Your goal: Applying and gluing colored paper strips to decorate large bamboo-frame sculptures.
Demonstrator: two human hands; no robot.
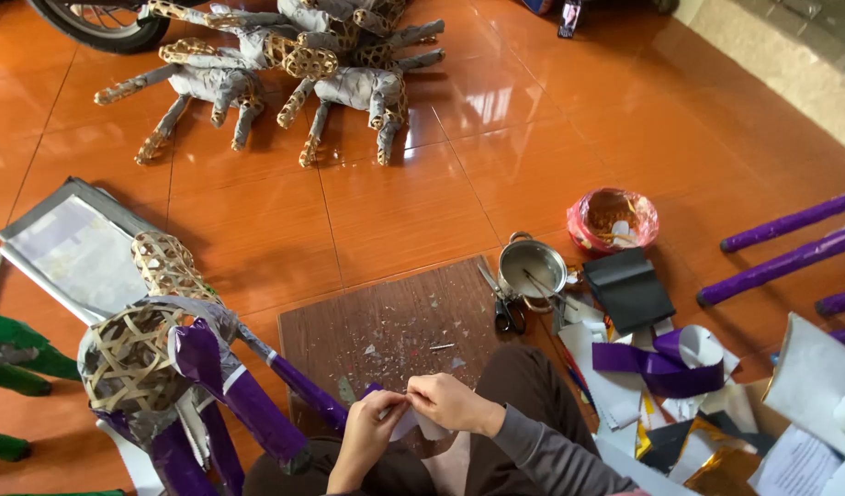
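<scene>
Left hand [367, 430]: fingertips pinched on the left edge of a small white paper piece [421, 424], held low over the person's lap.

Right hand [448, 400]: fingers closed on the same paper piece from the right, thumb and forefinger meeting the left hand's fingertips.

Wooden board [386, 326]: brown, flat on the orange tiled floor [395, 202] just ahead of the hands, strewn with small scraps.

Woven animal frame [165, 358]: bamboo lattice partly wrapped in purple paper, standing left of the hands, one purple leg reaching toward the left hand.

Scissors [503, 303]: lying at the board's right edge, beside a small metal pot [530, 266] (a brush or stick rests in it).

Black sheet [630, 289]: right of the pot; a pink bowl-shaped wrapper [613, 220] sits behind it.

Purple paper strip [657, 363]: curled among loose white and gold sheets at right.

Grey-wrapped animal frames [285, 64]: a cluster at the far end of the floor, well apart from the hands.
</scene>
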